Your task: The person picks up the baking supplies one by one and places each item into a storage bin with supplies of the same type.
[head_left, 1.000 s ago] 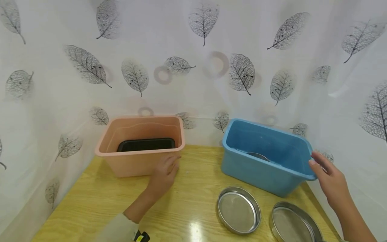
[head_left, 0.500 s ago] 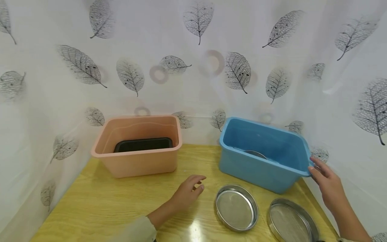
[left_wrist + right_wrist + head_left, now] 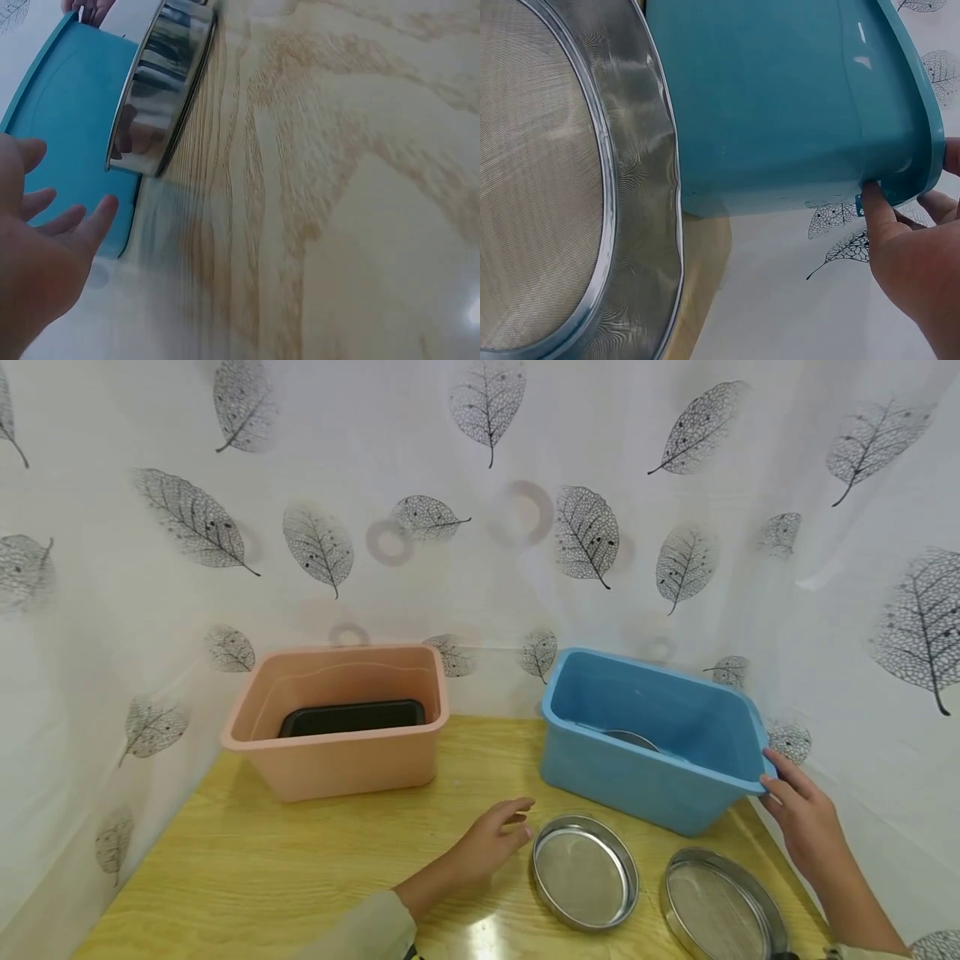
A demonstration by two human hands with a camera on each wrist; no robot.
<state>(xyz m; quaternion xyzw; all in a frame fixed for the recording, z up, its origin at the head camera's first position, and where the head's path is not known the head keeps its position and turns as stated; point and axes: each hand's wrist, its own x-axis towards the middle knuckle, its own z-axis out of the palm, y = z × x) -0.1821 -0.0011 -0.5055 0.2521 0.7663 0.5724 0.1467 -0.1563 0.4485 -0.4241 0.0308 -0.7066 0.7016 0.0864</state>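
Observation:
My left hand [image 3: 491, 842] reaches in from the front with fingers spread and holds nothing. Its fingertips are just left of a round metal sieve [image 3: 585, 875] lying on the table. The left wrist view shows that hand [image 3: 45, 247] beside the sieve's shiny wall [image 3: 154, 94], the blue bin beyond. At the right, my right hand [image 3: 808, 814] grips the near right corner of the blue bin [image 3: 630, 781]. In the right wrist view, fingers of the right hand [image 3: 922, 262] lie on both sides of the bin's rim. A second sieve [image 3: 716, 906] lies in front of that bin.
A pink bin [image 3: 352, 768] stands at the back left with a black tray-like item [image 3: 356, 717] in it. Inside the blue bin shows part of a round metal rim [image 3: 632, 739]. A leaf-patterned curtain [image 3: 480, 593] hangs behind the wooden table [image 3: 262, 860].
My left hand has moved right and toward me, from the front of the pink bin to beside the nearer sieve. The right hand has settled more closely on the blue bin's corner.

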